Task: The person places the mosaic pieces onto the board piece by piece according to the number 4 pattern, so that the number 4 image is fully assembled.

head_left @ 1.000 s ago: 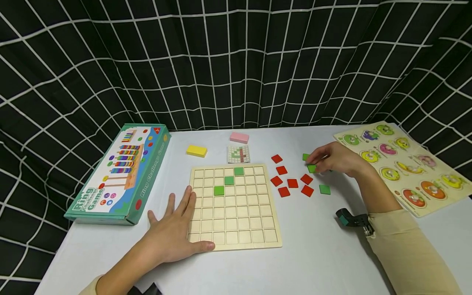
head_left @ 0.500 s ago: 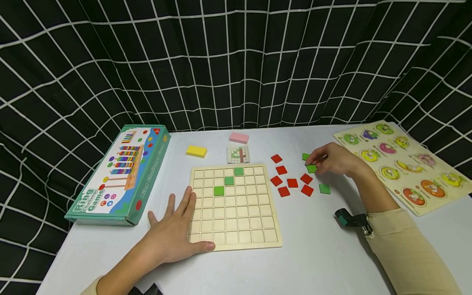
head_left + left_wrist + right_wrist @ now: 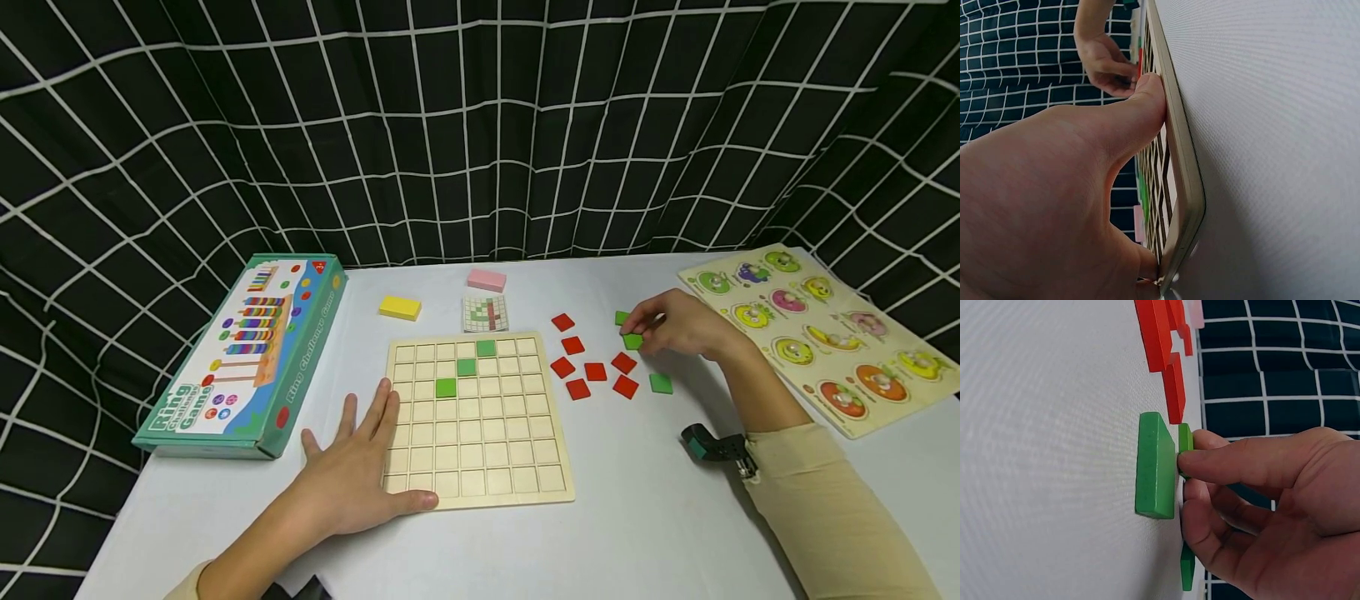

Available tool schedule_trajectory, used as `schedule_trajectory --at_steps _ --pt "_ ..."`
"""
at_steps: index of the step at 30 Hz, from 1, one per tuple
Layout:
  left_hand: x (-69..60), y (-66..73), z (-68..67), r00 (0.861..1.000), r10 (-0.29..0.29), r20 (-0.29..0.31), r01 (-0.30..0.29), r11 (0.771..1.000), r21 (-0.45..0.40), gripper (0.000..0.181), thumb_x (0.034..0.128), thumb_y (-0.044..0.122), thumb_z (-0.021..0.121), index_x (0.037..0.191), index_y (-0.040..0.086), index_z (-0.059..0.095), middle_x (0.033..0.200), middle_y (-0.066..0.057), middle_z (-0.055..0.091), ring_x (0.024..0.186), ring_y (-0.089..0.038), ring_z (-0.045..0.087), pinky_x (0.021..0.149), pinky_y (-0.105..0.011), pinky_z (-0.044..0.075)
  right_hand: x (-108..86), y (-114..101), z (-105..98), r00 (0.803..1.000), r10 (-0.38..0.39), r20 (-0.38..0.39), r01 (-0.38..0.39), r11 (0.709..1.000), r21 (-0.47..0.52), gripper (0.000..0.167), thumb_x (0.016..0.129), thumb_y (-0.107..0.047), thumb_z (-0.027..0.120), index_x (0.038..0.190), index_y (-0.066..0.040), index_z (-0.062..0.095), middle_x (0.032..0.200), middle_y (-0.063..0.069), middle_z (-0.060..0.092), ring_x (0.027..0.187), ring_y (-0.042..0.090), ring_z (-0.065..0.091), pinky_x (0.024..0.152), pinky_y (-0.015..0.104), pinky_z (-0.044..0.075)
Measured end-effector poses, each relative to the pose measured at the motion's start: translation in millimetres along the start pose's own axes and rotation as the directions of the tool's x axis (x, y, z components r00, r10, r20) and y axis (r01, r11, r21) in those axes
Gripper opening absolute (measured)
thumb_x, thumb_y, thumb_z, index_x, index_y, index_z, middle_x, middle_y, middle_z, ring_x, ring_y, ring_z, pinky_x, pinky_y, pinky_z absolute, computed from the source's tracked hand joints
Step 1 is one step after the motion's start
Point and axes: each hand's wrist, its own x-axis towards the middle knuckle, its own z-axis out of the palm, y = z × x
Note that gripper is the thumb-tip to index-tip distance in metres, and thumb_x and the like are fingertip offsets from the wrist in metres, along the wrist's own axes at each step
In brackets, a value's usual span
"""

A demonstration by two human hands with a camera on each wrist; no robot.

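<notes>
A pale wooden grid board (image 3: 483,433) lies flat, with three green tiles set in its upper cells. My left hand (image 3: 356,467) rests spread along its left side. In the left wrist view the thumb (image 3: 1147,103) presses on the rim. To the right of the board, my right hand (image 3: 678,323) pinches a green square tile (image 3: 632,342) at table level. The right wrist view shows its thumb (image 3: 1210,464) against that light green tile (image 3: 1185,440). Loose green tiles (image 3: 661,383) lie around this hand, one partly behind its fingers.
Several red tiles (image 3: 595,372) lie between the board and my right hand. Behind the board are a small pattern card (image 3: 485,315), a pink block (image 3: 487,280) and a yellow block (image 3: 400,307). A game box (image 3: 247,350) stands left, a fruit puzzle board (image 3: 817,333) right.
My right hand stays at the same green tile, its fingertips shifting slightly, and the tile has moved a touch to the left. The left hand keeps its place on the board.
</notes>
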Motion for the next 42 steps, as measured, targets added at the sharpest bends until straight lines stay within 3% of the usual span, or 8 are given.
schedule_trajectory --at_steps 9,21,30,42 --pt "0.4 0.1 0.3 1.000 -0.004 0.006 0.004 1.000 0.003 0.137 0.0724 0.090 0.065 0.168 0.006 0.013 0.177 -0.007 -0.001 0.158 -0.053 0.009 0.096 -0.095 0.013 -1.3 -1 -1 1.000 -0.017 -0.009 0.017 1.000 -0.013 0.034 0.083 0.002 0.078 0.117 0.003 0.074 0.111 0.019 0.066 0.101 0.028 0.053 0.073 0.028 0.047" --pt "0.7 -0.2 0.4 1.000 -0.008 0.011 0.008 1.000 -0.001 0.137 0.0727 0.089 0.065 0.168 0.007 0.012 0.177 -0.006 -0.003 0.158 -0.052 0.007 0.097 -0.095 0.011 -3.2 -6 -1 1.000 -0.008 0.015 0.006 0.997 0.071 0.035 0.086 -0.001 0.078 0.120 0.005 0.073 0.121 0.022 0.067 0.101 0.027 0.054 0.073 0.027 0.051" --pt "0.8 -0.2 -0.4 1.000 -0.008 0.008 0.008 1.000 -0.009 0.137 0.0726 0.088 0.067 0.168 0.007 0.013 0.177 -0.007 -0.003 0.158 -0.053 0.007 0.097 -0.095 0.011 -5.0 -16 2 1.000 -0.002 0.004 0.002 0.996 0.084 0.037 0.082 -0.006 0.083 0.117 -0.002 0.076 0.121 0.017 0.071 0.104 0.029 0.058 0.085 0.032 0.050" --pt "0.3 0.2 -1.2 1.000 -0.013 0.017 0.013 1.000 -0.023 0.136 0.0730 0.088 0.067 0.168 0.006 0.013 0.177 -0.007 -0.003 0.158 -0.052 0.006 0.097 -0.095 0.008 -5.1 -34 18 1.000 -0.019 -0.018 0.022 0.983 0.181 0.036 0.084 -0.005 0.081 0.119 0.002 0.075 0.115 0.017 0.070 0.094 0.024 0.062 0.077 0.030 0.058"
